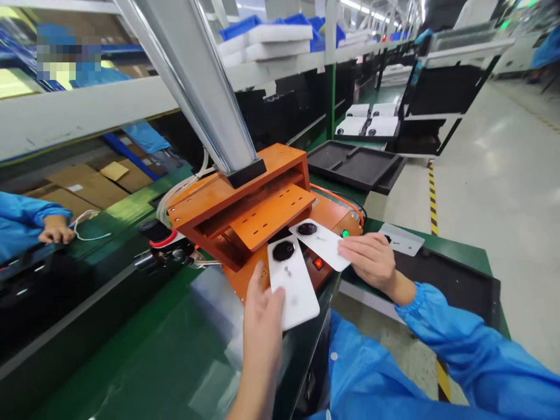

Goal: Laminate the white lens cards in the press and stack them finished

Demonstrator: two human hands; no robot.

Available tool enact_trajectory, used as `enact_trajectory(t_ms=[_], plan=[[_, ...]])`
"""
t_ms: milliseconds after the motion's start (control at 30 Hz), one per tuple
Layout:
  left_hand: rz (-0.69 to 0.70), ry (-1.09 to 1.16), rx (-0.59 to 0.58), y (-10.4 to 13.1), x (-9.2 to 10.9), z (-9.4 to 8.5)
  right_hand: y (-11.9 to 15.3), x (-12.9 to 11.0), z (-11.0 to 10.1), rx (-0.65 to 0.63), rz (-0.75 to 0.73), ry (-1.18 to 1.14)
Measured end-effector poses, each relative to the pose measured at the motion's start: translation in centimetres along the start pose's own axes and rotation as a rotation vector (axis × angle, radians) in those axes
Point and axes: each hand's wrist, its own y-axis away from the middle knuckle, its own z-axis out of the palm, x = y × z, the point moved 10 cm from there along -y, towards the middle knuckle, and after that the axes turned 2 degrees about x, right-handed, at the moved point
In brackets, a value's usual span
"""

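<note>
Two white phone back covers with round black camera areas are in front of an orange press machine [280,204]. My right hand [371,259] pinches the lower end of the right-hand phone back cover [326,248], whose camera end reaches under the press's front plate. The left-hand phone back cover [297,286] is tilted over the press's front edge. My left hand [262,309], slightly blurred, has its thumb on that cover's left edge and its index finger stretched alongside; the other fingers are partly hidden. The two covers come close or overlap near their camera ends.
Another back cover [402,239] lies beside a black tray [455,280] on the right. More black trays [350,163] stand behind the press. A black regulator knob [153,230] juts out at left. Across the bench, another person's hand [56,230] rests near a white cable.
</note>
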Motion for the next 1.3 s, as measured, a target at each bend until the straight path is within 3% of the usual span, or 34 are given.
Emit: enact_trajectory(t_ms=[100, 200, 300, 367, 467, 633, 800, 867, 967, 1100, 1200, 1300], plan=[[0.027, -0.179, 0.121, 5.9, -2.4, -6.2, -2.0, 0.0, 4.1, -0.059, -0.067, -0.07], [0.159, -0.488, 0.403, 9.3, -2.3, -12.6, -3.8, -0.2, 8.6, -0.167, -0.171, -0.128], [0.383, -0.728, 0.655, 10.6, -0.2, -15.3, -5.1, -0.3, 11.9, -0.275, -0.238, -0.137], [0.547, -0.833, 0.759, 10.6, 1.2, -15.4, -5.7, -0.3, 13.2, -0.359, -0.244, -0.135], [0.671, -0.946, 0.773, 9.1, 2.1, -15.4, -5.9, -0.6, 14.0, -0.479, -0.251, -0.126], [0.639, -1.069, 0.702, 6.0, 1.7, -16.2, -6.2, -0.2, 14.2, -0.6, -0.173, -0.182], [0.581, -1.151, 0.62, 4.4, 2.0, -12.7, -6.4, 0.2, 14.3, -0.699, -0.039, -0.325], [0.542, -1.14, 0.622, 4.1, 1.8, -11.0, -5.9, -0.3, 13.6, -0.642, -0.006, -0.296], [0.504, -1.161, 0.636, 3.7, 1.0, -9.0, -3.4, 0.1, 10.7, -0.376, 0.134, -0.219], [0.5, -1.198, 0.619, 3.2, 0.2, -7.2, 4.7, 6.1, 4.6, 0.097, 0.647, -0.003], [0.464, -1.152, 0.599, 2.9, 0.0, -7.2, 9.8, 10.0, 3.3, 0.129, 0.91, 0.054], [0.424, -1.098, 0.601, 2.9, 0.1, -7.4, 11.7, 12.6, 3.7, 0.083, 1.041, 0.011]])
